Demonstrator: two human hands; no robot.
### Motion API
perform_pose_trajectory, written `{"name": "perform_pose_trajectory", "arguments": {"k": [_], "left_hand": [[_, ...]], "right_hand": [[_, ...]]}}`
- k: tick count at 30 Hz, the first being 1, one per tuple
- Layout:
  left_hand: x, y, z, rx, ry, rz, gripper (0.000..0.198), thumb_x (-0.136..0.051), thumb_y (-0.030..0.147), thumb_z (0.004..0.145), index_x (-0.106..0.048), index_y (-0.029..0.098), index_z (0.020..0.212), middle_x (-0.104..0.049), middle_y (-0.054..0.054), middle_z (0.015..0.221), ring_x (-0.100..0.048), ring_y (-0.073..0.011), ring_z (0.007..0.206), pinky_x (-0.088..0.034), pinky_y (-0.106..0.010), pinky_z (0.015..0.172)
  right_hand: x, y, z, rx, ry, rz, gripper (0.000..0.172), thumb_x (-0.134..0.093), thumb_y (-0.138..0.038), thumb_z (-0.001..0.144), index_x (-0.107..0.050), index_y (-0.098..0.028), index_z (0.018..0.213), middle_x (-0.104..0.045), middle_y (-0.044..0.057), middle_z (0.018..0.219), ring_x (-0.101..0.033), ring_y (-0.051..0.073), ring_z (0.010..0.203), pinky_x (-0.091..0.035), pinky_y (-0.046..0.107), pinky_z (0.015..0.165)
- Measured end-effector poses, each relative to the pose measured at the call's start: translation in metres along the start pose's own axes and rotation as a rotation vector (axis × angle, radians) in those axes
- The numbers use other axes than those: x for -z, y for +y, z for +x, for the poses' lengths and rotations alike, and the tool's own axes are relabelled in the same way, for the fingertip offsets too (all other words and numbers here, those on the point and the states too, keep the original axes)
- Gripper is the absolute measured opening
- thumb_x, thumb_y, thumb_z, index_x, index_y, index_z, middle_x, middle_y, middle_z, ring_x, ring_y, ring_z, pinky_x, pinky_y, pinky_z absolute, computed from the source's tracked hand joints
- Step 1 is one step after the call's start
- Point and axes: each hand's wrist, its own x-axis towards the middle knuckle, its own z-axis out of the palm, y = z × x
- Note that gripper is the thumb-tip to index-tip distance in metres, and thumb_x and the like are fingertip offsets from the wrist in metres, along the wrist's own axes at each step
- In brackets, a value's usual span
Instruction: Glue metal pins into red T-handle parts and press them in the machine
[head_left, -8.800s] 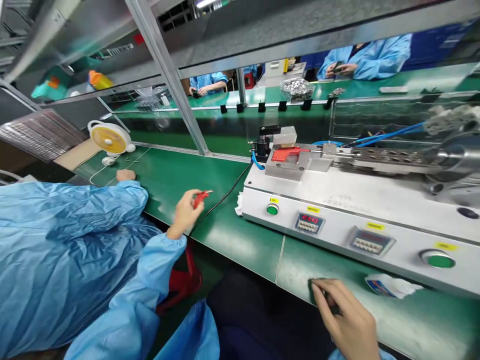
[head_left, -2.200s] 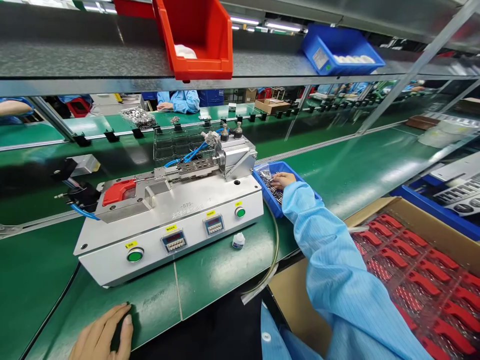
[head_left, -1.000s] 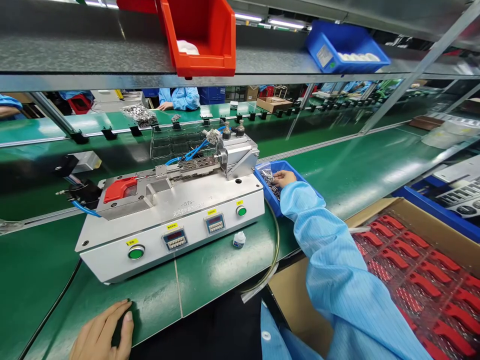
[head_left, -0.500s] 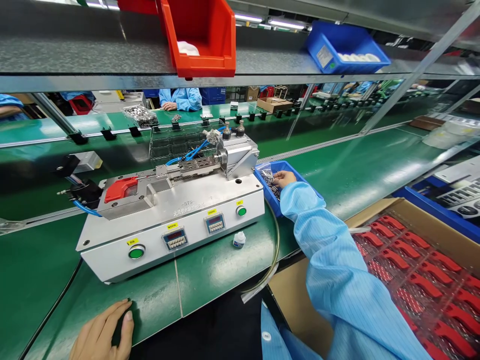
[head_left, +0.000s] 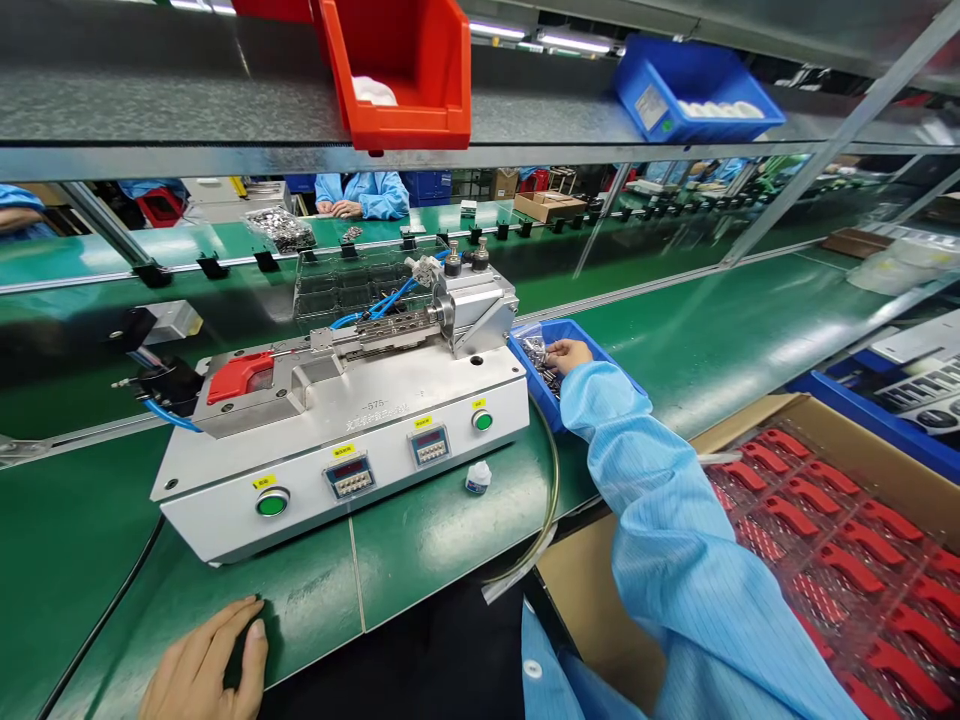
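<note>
Right hand (head_left: 568, 355) reaches into a blue tray (head_left: 559, 327) just right of the grey machine (head_left: 337, 430). Its fingers curl down onto the small metal parts (head_left: 537, 352) lying in the tray's left half. The fingertips touch the pile, with the parts under and just left of them. Whether a part is pinched between them I cannot tell (too small, the knuckles hide it). The blue sleeve (head_left: 660, 540) runs from the tray back over the table edge.

Left hand (head_left: 206, 670) lies flat at the near edge of the green table (head_left: 420, 540), fingers stretched out and loose, gripping nothing. The fingertips rest on a dark patch on the mat, well apart from the tray.

A red piece (head_left: 236, 375) sits in the machine's left fixture. A small white bottle (head_left: 477, 477) stands just in front of the machine. A cardboard box (head_left: 757, 415) of red pieces in clear trays sits lower right. A red bin (head_left: 397, 70) and a blue bin (head_left: 690, 90) stand on the shelf above.
</note>
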Motion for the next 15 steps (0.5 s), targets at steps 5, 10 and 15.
{"name": "perform_pose_trajectory", "arguments": {"k": [5, 10, 15], "left_hand": [[-0.0025, -0.0025, -0.0008, -0.003, 0.0, 0.005, 0.02, -0.062, 0.033, 0.096, -0.077, 0.024, 0.105, -0.082, -0.007, 0.104, -0.072, -0.0259, 0.086, -0.053, -0.038, 0.079], [-0.0023, 0.0024, 0.0, -0.063, 0.031, 0.064, 0.019, -0.062, 0.028, 0.097, -0.075, 0.022, 0.11, -0.082, -0.008, 0.106, -0.072, -0.0257, 0.087, -0.053, -0.037, 0.078], [-0.002, 0.0004, -0.0007, -0.11, 0.045, 0.093, 0.019, -0.063, 0.027, 0.098, -0.074, 0.021, 0.111, -0.082, -0.008, 0.107, -0.071, -0.0252, 0.087, -0.053, -0.036, 0.078]], "right_hand": [[-0.0012, -0.001, 0.0011, -0.008, 0.002, -0.022, 0.021, -0.086, -0.009, 0.071, -0.069, -0.019, 0.08, -0.071, 0.001, 0.073, -0.072, 0.017, 0.074, -0.065, 0.03, 0.078], [-0.0019, -0.0009, 0.0011, -0.006, -0.006, -0.049, 0.019, -0.085, -0.012, 0.073, -0.068, -0.019, 0.081, -0.071, 0.001, 0.072, -0.072, 0.017, 0.074, -0.065, 0.029, 0.076], [-0.0021, -0.0025, -0.0004, 0.002, -0.017, -0.09, 0.021, -0.084, -0.011, 0.07, -0.067, -0.019, 0.079, -0.071, 0.001, 0.074, -0.071, 0.017, 0.075, -0.063, 0.031, 0.08]]}}
